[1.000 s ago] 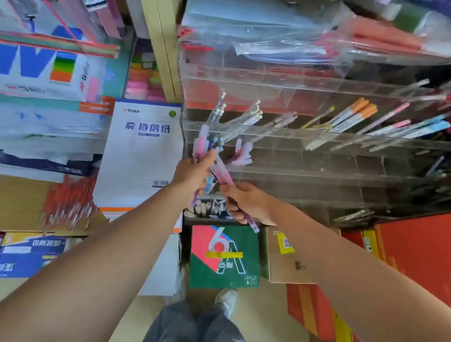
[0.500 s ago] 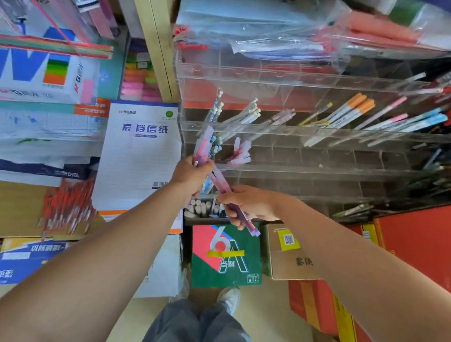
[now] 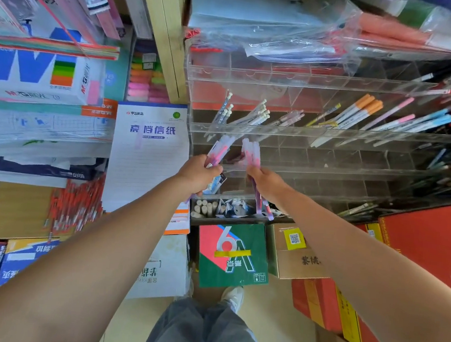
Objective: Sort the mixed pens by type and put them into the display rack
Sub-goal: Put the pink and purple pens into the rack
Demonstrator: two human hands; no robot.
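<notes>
- Our left grip [image 3: 199,174] is curled round a small bunch of pink pens [image 3: 220,149]. Their ends fan upward toward the clear display rack [image 3: 319,133], which we judge lets us read the types at a glance.
- Our right grip [image 3: 268,184] is closed on a second bunch [image 3: 252,154], just beside the first but apart from it. We take the gap to mean one type per hand.
- Both bunches hang in front of the rack's lower left compartments, and neither is inside one yet.
- In the row above, white-capped pens [image 3: 260,113] and orange-capped pens [image 3: 362,107] lean in separate compartments, tilted so their caps show.
- Next we would seat one bunch in a bare compartment. Loose pens could slip from either grip.
</notes>
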